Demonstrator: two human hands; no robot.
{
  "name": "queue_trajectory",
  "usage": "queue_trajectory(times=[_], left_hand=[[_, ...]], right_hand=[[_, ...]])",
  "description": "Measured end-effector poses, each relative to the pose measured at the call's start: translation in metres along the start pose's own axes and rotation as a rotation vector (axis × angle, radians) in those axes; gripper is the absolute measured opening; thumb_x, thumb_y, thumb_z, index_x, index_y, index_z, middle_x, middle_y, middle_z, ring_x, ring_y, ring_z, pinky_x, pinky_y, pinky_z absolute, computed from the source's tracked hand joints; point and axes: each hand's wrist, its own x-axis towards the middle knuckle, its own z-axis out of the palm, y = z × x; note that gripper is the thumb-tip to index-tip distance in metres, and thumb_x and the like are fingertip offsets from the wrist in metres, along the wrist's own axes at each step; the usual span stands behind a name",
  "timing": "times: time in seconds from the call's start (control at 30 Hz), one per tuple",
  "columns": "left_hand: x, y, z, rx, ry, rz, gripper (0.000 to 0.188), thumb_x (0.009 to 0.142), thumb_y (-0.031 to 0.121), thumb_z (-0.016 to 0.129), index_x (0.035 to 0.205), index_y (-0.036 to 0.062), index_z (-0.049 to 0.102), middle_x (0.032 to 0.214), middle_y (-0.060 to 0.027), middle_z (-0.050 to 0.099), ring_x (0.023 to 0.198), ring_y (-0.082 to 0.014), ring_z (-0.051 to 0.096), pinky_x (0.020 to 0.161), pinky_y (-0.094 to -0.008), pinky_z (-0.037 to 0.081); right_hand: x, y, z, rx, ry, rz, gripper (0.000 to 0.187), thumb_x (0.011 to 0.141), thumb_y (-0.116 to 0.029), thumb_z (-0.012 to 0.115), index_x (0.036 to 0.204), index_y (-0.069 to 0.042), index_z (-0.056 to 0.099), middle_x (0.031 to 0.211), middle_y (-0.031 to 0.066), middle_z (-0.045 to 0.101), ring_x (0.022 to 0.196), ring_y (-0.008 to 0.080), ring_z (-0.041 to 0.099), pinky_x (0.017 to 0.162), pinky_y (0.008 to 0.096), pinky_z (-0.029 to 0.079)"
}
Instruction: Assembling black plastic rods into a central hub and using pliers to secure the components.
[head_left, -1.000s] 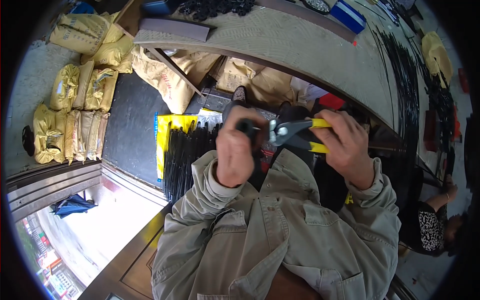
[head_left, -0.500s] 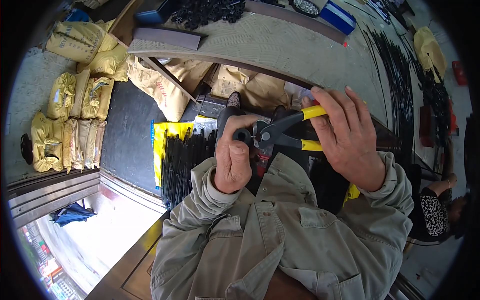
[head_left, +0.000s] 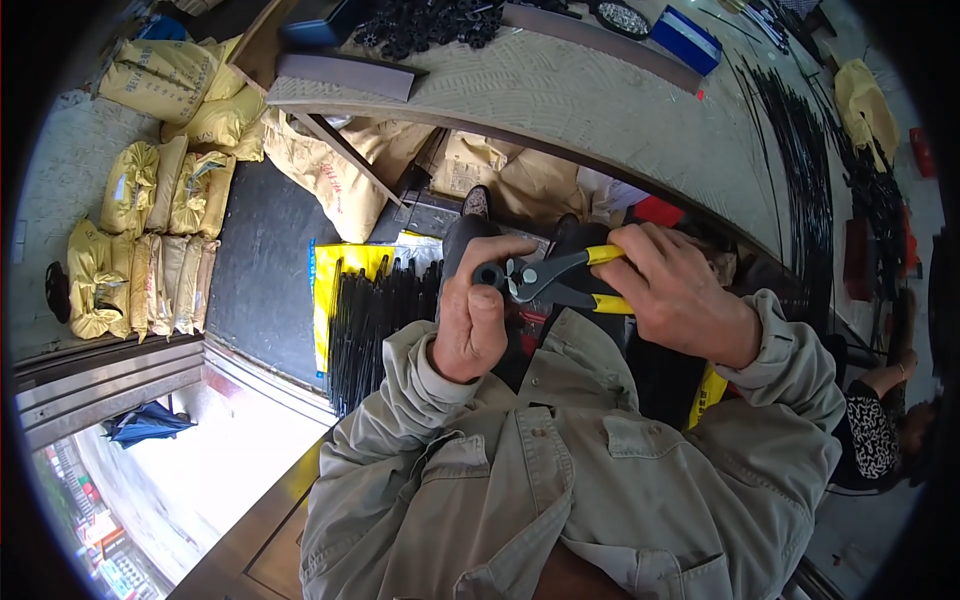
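Note:
My left hand (head_left: 472, 318) is closed around a small black tubular part (head_left: 488, 276), its round hollow end facing up between thumb and forefinger. My right hand (head_left: 672, 290) grips the yellow handles of a pair of pincers (head_left: 545, 277). The grey jaws of this tool are at the side of the black part, close to my left fingers. Whether the jaws bite on anything is too small to tell. Below and left of my left hand stands a dense bundle of thin black rods (head_left: 372, 325), beside a yellow plastic sheet (head_left: 326, 290).
A workbench (head_left: 560, 85) crosses the far side, bearing a heap of black plastic parts (head_left: 425, 25), a blue box (head_left: 686, 40) and long black rods (head_left: 800, 150). Yellowish sacks (head_left: 160, 85) are stacked at left; more lie under the bench. Another person (head_left: 870, 425) sits at right.
My right hand has curled more tightly round the handles, which have come closer together. The pincers stay beside the black part in my left hand.

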Motion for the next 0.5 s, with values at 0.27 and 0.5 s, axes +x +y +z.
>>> queue_trajectory(times=[0.27, 0.5], left_hand=[[0.0, -0.007, -0.003, -0.256, -0.157, -0.06, 0.06, 0.089, 0.053, 0.029, 0.106, -0.0012, 0.05, 0.076, -0.0021, 0.047, 0.06, -0.0059, 0.042, 0.054, -0.0202, 0.033], [0.001, -0.003, -0.002, -0.265, -0.176, -0.066, 0.058, 0.09, 0.052, 0.029, 0.104, -0.001, 0.049, 0.078, -0.0023, 0.046, 0.061, -0.0066, 0.041, 0.054, -0.0209, 0.033]], right_hand=[[-0.002, 0.026, -0.019, 0.798, -0.297, 0.041, 0.019, 0.078, -0.001, 0.052, 0.096, 0.0, 0.047, 0.095, 0.0115, 0.051, 0.079, 0.0206, 0.056, 0.066, 0.0302, 0.047], [0.009, 0.03, -0.048, 1.107, -0.695, 0.296, 0.016, 0.082, -0.001, 0.048, 0.097, -0.002, 0.041, 0.087, 0.0071, 0.057, 0.065, 0.014, 0.058, 0.058, 0.0256, 0.046]])
